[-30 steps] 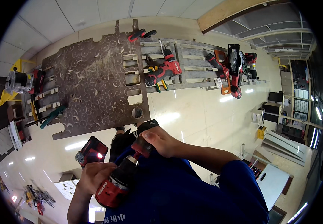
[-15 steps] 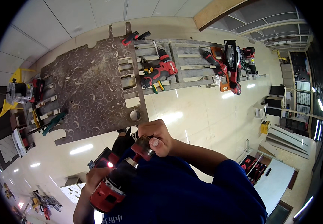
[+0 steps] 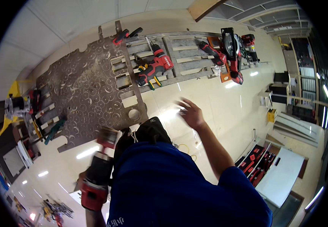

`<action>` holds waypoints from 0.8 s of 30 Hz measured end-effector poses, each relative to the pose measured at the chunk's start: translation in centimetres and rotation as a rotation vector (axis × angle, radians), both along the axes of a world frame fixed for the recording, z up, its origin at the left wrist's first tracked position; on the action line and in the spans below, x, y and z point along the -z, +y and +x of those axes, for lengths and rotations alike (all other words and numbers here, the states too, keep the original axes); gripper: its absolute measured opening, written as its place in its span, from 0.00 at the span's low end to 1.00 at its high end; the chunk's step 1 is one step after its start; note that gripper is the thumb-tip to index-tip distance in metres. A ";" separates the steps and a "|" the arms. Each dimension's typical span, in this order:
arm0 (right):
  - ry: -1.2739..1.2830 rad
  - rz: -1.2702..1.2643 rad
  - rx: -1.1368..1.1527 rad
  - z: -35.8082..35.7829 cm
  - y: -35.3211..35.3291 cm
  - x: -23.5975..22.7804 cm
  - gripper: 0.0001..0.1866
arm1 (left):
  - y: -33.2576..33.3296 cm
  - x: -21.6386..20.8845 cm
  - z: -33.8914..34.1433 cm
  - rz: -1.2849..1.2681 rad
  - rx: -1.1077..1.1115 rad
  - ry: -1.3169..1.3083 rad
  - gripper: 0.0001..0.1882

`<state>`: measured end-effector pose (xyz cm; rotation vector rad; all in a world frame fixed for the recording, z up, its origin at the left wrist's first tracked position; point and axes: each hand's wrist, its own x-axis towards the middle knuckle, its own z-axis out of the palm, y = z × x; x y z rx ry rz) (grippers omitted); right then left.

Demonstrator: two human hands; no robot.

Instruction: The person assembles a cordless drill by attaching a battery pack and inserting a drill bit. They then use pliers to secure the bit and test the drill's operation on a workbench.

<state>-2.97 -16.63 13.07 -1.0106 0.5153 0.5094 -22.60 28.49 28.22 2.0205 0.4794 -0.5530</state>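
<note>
The left hand (image 3: 82, 182) is blurred and mostly hidden behind the red-and-black drill (image 3: 94, 189), but its grip looks closed around it. The drill points toward the table's near side, with a red-and-brown cylinder (image 3: 107, 137) at its nose; that piece seems already fitted, though whether it is tightened cannot be told. The right hand (image 3: 192, 115) has its fingers spread, holds nothing, and hovers off the near edge of the slatted table (image 3: 188, 58). Beyond the cylinder, a brown panel (image 3: 82, 89) covers the table's left part. Rectangular openings run along the panel's right edge, and a round hole sits at its near right corner; the many ring marks look only shallow. A second drill (image 3: 156, 69) lies right of the panel, a circular saw (image 3: 232, 55) toward the table's right end, and a router (image 3: 19, 104) by its left end.
</note>
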 end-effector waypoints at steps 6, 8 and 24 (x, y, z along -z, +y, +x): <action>1.148 -1.176 0.053 -26.8 -28.2 7.9 0.10 | 3.5 4.8 -2.2 -0.023 -0.281 -0.365 0.06; 1.054 -1.003 -0.023 -28.0 -27.0 8.1 0.10 | 3.1 4.8 -1.7 0.017 -0.336 -0.436 0.06; -0.644 -0.747 -0.115 -2.0 -4.4 -26.1 0.16 | 7.9 10.1 4.9 -0.206 -0.052 -0.533 0.21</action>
